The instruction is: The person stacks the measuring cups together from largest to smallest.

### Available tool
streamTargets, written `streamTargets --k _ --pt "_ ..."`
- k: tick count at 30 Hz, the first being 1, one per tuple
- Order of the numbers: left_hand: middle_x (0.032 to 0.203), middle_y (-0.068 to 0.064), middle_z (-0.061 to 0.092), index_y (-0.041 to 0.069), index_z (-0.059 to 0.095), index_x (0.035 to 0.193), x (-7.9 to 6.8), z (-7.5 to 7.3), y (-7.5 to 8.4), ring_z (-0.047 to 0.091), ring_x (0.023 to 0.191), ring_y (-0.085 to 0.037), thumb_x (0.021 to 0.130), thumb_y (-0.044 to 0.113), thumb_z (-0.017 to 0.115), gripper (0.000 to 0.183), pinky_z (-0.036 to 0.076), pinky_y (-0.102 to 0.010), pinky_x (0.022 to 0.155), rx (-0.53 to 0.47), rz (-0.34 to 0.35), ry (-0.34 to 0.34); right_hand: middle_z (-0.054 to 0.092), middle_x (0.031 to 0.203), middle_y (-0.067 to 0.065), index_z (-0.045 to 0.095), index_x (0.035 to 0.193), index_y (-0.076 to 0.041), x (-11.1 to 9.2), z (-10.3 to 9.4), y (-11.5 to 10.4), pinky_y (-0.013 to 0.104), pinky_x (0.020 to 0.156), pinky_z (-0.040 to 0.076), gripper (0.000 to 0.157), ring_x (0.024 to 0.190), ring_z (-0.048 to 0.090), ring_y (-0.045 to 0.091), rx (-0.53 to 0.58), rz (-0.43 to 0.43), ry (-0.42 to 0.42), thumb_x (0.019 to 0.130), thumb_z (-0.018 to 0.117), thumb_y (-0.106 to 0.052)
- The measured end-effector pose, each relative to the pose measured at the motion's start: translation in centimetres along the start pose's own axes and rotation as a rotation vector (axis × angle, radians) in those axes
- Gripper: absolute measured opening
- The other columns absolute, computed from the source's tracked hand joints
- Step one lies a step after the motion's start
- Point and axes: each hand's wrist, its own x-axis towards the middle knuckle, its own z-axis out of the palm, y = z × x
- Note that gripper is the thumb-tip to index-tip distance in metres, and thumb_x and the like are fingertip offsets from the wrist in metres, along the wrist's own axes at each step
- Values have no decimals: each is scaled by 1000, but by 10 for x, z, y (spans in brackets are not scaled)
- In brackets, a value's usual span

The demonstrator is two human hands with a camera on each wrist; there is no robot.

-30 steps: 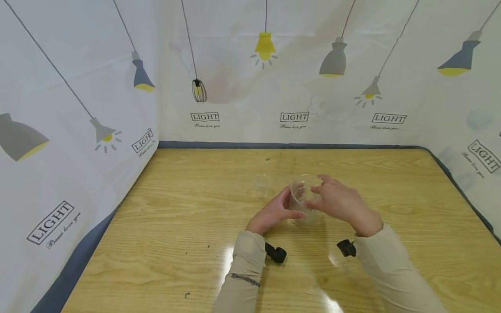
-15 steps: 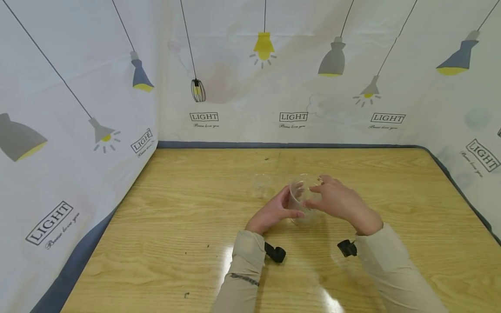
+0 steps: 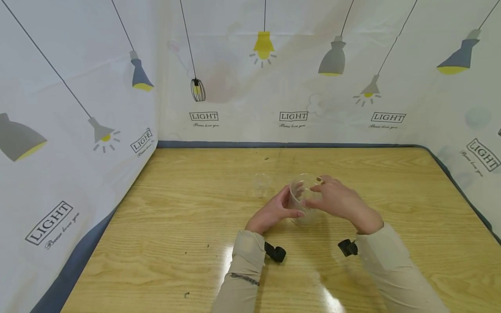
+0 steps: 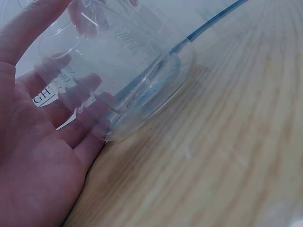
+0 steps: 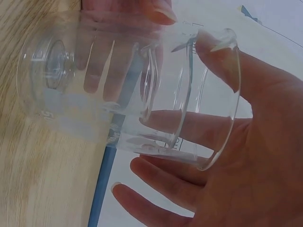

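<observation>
A large clear glass beaker (image 3: 303, 222) stands on the table, slightly right of the middle in the head view. My left hand (image 3: 274, 212) grips its side, thumb in front and fingers around the far side. My right hand (image 3: 339, 201) is at the open top, thumb and index finger inside the rim. In the right wrist view, they pinch what appears to be a smaller clear beaker (image 5: 163, 94) nested in the upper part of the large one. Its outline is hard to separate through the glass. The other right fingers stay outside the wall.
Another small clear glass vessel (image 3: 261, 186) stands on the wooden table (image 3: 176, 243), left of and behind the large beaker. A curtain (image 3: 242, 95) printed with lamps encloses the back and sides. Black wrist mounts (image 3: 275, 253) stick out from both cuffs.
Both hands and the large beaker keep nearly the same place. The right fingers shift only slightly at the rim, and the curved glass edge inside shows a little more clearly.
</observation>
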Motion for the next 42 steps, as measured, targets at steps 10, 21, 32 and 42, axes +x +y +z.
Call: streamTargets --k 10,21,32,42 --pt "144 -2 26 26 23 141 -1 0 1 25 130 -13 79 14 68 78 24 -34 103 6 4 3 27 137 27 54 122 -3 -2 1 0 61 83 35 67 122 30 43 7 30 -6 82 50 -56" --pt "143 3 27 27 21 141 1 -1 -1 24 129 -8 80 11 67 78 23 -29 102 13 -5 11 16 142 27 55 121 -3 -5 2 0 51 70 46 77 116 39 42 -25 38 31 79 44 -66" --pt "142 9 27 26 19 142 -2 2 2 25 128 -6 79 16 69 81 24 -33 103 40 -33 42 16 142 28 54 122 -2 -5 4 1 49 70 47 71 109 48 40 3 19 36 82 46 -60" --pt "143 6 25 25 17 143 -3 1 3 24 129 -7 80 17 68 81 24 -35 103 39 -22 19 21 140 26 49 127 -4 -7 10 1 54 75 43 71 108 48 40 62 17 106 82 47 -60"
